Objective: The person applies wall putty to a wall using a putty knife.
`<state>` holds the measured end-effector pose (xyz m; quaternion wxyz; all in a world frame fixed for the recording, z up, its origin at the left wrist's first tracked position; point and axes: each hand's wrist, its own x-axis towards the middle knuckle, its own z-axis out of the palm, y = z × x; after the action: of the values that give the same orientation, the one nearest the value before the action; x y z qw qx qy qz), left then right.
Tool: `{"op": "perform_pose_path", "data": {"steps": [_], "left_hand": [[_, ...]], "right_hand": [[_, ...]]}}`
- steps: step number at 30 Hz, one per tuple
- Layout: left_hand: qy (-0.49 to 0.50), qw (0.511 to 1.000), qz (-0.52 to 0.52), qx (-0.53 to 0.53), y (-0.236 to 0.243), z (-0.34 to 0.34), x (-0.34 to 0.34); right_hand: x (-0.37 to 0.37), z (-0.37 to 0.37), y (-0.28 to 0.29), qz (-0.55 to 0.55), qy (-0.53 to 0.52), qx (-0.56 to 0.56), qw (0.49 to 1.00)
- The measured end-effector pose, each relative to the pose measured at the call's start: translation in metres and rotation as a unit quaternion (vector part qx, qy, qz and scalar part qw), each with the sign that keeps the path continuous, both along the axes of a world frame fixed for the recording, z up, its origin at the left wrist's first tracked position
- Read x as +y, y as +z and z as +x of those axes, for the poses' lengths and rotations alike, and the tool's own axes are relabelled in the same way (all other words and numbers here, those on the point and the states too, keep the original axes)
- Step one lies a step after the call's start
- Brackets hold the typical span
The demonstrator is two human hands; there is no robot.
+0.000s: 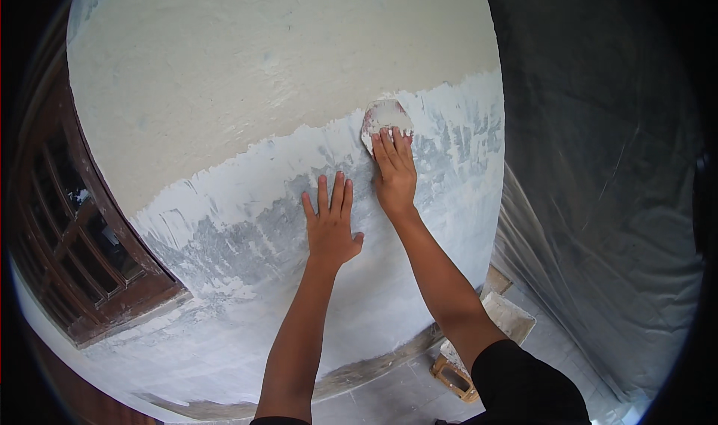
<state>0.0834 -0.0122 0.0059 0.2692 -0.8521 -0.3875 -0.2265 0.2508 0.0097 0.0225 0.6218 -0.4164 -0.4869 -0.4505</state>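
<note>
My right hand (395, 174) grips a flat putty scraper (387, 113), its fingers laid over the lower part of the blade. White paste and reddish patches cover the scraper, which rests against the wall (284, 59) along the border between the cream upper coat and the white, streaky band. Lower and to the left, my left hand (329, 227) is held palm toward the wall over a grey patch, fingers spread, with nothing in it. Whether its palm touches the surface cannot be made out.
A brown wooden window (82, 231) with glass panes is set into the wall at left. Dark plastic sheeting (598, 148) hangs on the right. Below my right arm, a pale paste-smeared tray (512, 316) sits near a yellowish stool-like object (455, 379) on the tiled floor (389, 387).
</note>
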Motion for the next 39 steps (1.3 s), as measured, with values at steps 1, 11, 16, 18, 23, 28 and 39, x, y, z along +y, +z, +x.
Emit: {"op": "perform_pose_path", "data": {"steps": [1,11,16,18,23,28,39], "left_hand": [[0.001,1.000,0.000,0.000,0.000,-0.001,0.001],[0.000,0.999,0.035,0.034,-0.003,-0.001,0.006],[0.003,1.000,0.001,0.002,-0.001,-0.001,0.000],[0.000,1.000,0.003,0.000,0.000,-0.001,0.000],[-0.005,0.999,0.030,0.031,-0.003,0.000,0.006],[0.010,1.000,-0.007,0.009,0.002,0.000,-0.001],[0.017,0.999,0.027,0.045,-0.002,-0.003,0.005]], "right_hand": [[-0.006,-0.001,-0.001,0.001,0.006,0.009,1.000],[-0.007,0.004,0.001,-0.010,0.025,0.010,1.000],[-0.018,-0.001,0.010,0.018,0.013,-0.001,1.000],[-0.016,-0.006,0.024,0.030,0.039,-0.040,0.998],[-0.009,-0.001,0.001,-0.007,0.042,-0.044,0.998],[-0.020,0.007,0.005,0.013,0.034,0.001,0.999],[-0.011,0.013,0.009,-0.009,-0.007,-0.006,1.000]]}}
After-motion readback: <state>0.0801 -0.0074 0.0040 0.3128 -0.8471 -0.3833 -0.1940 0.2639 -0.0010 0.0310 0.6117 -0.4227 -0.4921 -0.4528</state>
